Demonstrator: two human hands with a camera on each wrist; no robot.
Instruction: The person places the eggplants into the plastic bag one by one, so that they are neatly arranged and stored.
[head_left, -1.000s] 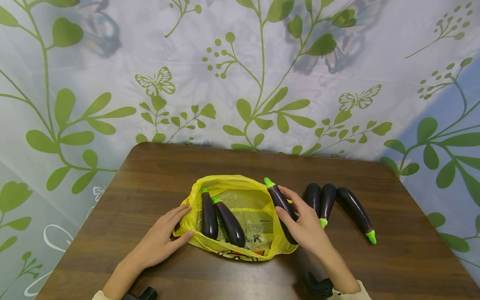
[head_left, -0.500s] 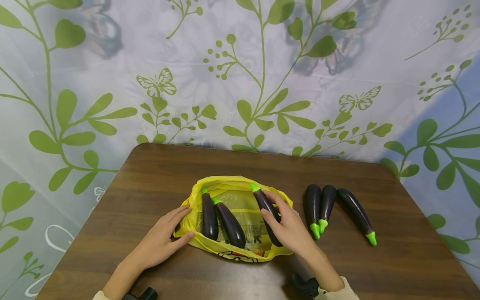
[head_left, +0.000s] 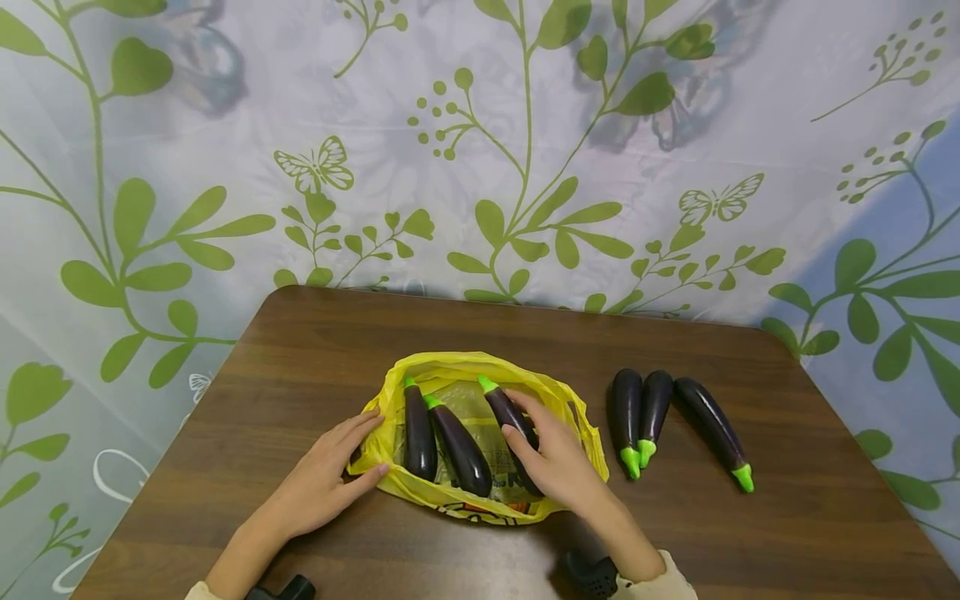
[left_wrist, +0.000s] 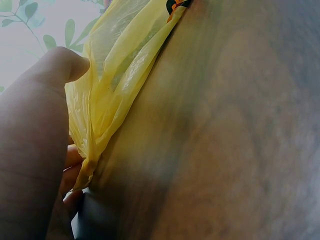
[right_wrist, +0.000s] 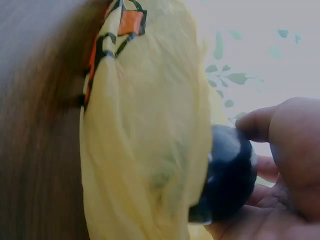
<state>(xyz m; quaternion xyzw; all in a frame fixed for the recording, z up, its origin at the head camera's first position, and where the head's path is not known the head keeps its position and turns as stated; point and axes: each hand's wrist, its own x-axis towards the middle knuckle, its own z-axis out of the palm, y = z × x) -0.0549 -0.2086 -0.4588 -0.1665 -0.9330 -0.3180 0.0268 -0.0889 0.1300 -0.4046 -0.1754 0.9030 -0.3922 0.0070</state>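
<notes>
A yellow plastic bag [head_left: 429,360] lies with its mouth wide apart on the table. Inside it are two eggplants, one at the left [head_left: 420,433] and one leaning beside it [head_left: 462,450]. My right hand [head_left: 558,457] grips a third eggplant [head_left: 510,410] within the bag's mouth, its green stem pointing away. In the right wrist view the dark end of that eggplant [right_wrist: 227,175] shows between thumb and fingers, beside the bag's side [right_wrist: 150,125]. My left hand [head_left: 324,475] holds the bag's left edge, thumb on the near rim; in the left wrist view the bag [left_wrist: 115,85] bunches at the fingers.
Three more eggplants lie right of the bag: two side by side [head_left: 626,412] [head_left: 655,408], and one slanting farther right [head_left: 708,425]. The brown wooden table [head_left: 360,321] ends at a patterned cloth backdrop [head_left: 420,183].
My right hand has carried its eggplant leftward from the bag's right edge to within the mouth. The bag's right rim has spread outward. My left hand has stayed in place.
</notes>
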